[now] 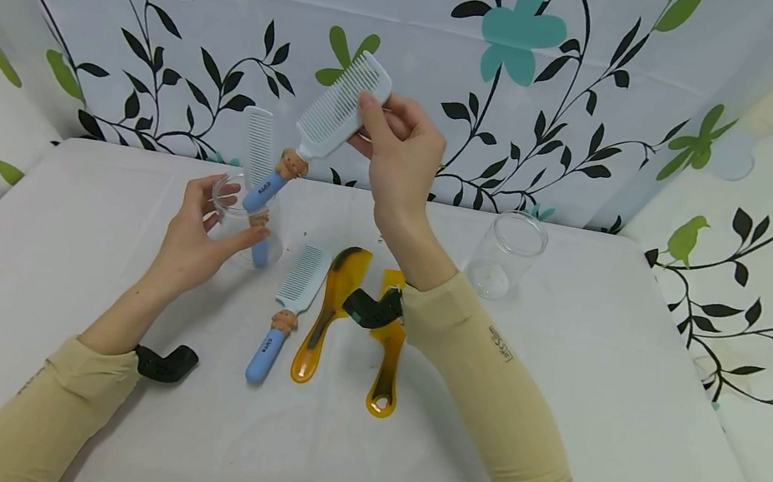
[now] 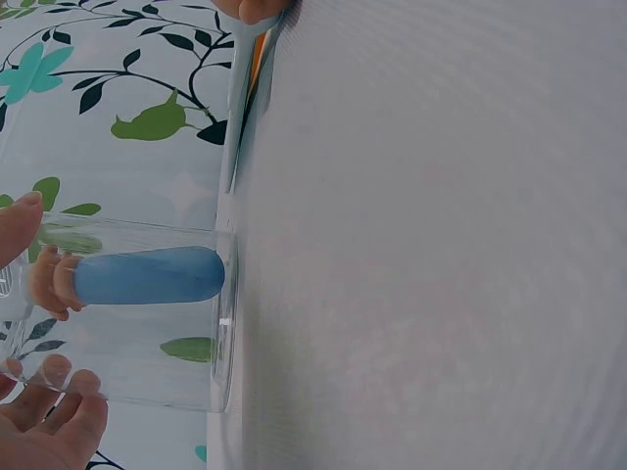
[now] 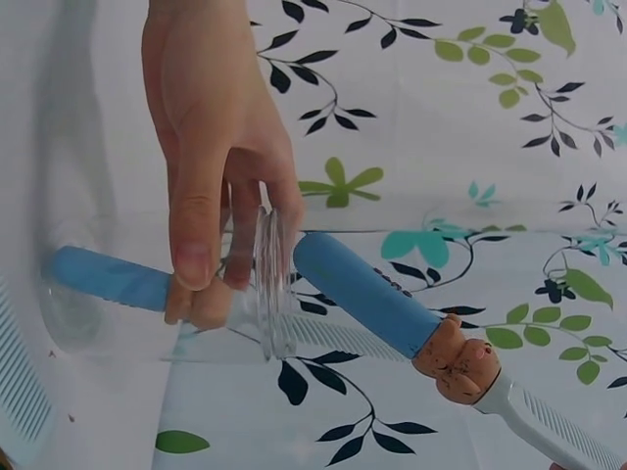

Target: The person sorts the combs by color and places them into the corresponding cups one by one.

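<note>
My left hand (image 1: 198, 232) grips a clear jar (image 3: 108, 338) around its sides on the table. Inside the jar a comb (image 2: 147, 276) with a blue handle and a brown bear figure stands handle down, its pale teeth rising above the rim. A second comb of the same kind (image 1: 339, 111) is pinched at its toothed end by my right hand (image 1: 404, 151). That comb slants handle down, and its blue handle end is right at the jar's mouth in the right wrist view.
On the table lie a third blue-handled comb (image 1: 288, 306), an amber comb (image 1: 329, 316) and another amber comb (image 1: 387, 367), partly hidden by the right wrist's black camera mount (image 1: 373, 307). Another clear jar (image 1: 505, 256) stands at the back right. A patterned cloth backs the table (image 1: 172, 443).
</note>
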Available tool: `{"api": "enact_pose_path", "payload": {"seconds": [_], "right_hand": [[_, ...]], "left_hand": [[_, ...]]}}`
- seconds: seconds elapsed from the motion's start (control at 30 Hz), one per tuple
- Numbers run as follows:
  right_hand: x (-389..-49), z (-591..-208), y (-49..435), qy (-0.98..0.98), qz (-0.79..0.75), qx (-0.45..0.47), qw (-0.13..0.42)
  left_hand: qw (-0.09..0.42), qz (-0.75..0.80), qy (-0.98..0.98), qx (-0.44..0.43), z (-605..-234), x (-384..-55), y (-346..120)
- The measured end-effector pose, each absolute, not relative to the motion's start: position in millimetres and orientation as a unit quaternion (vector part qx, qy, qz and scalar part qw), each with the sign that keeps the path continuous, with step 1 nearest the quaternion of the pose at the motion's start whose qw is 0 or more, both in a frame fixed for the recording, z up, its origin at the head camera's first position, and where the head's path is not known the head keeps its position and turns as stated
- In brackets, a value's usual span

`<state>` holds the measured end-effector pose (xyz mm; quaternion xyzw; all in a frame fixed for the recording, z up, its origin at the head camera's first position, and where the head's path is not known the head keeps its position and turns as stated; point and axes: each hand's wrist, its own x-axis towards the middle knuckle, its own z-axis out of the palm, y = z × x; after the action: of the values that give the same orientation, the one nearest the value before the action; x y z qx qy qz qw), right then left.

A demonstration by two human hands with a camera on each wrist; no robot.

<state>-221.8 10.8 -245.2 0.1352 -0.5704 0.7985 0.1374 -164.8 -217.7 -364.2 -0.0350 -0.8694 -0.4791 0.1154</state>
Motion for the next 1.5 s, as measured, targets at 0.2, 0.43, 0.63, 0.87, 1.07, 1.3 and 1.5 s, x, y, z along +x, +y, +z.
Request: {"api": "enact_pose_path", "payload": {"seconds": [0.2,0.43,0.63,0.87,1.07,1.3,1.5], "right_hand": [[-223.4,-245.1,6.4,-0.569,0.798,0.135,0.144],[-224.2,-245.5,2.3,-0.575,0.793,0.130,0.152],[-223.7,-246.5,-3.6,-0.573,0.792,0.143,0.157],[-221.9,-247.9,-10.4,-0.584,0.781,0.152,0.160],[-219.8,-249.4,-14.7,-0.595,0.774,0.153,0.152],[-218.9,-253.1,-22.7,-0.599,0.768,0.172,0.147],[-216.0,-254.1,-28.9,-0.622,0.750,0.180,0.132]], "left_hand": [[0.114,-0.482,-0.868,-0.035,-363.4,-165.1,-217.6],[0.113,-0.483,-0.868,-0.032,-363.0,-165.3,-218.0],[0.111,-0.488,-0.865,-0.033,-362.7,-165.0,-219.1],[0.106,-0.486,-0.867,-0.032,-362.8,-165.6,-219.9],[0.107,-0.485,-0.867,-0.033,-363.0,-165.8,-220.1],[0.104,-0.488,-0.866,-0.030,-362.3,-165.5,-220.2],[0.105,-0.489,-0.865,-0.034,-362.5,-165.3,-220.4]]}}
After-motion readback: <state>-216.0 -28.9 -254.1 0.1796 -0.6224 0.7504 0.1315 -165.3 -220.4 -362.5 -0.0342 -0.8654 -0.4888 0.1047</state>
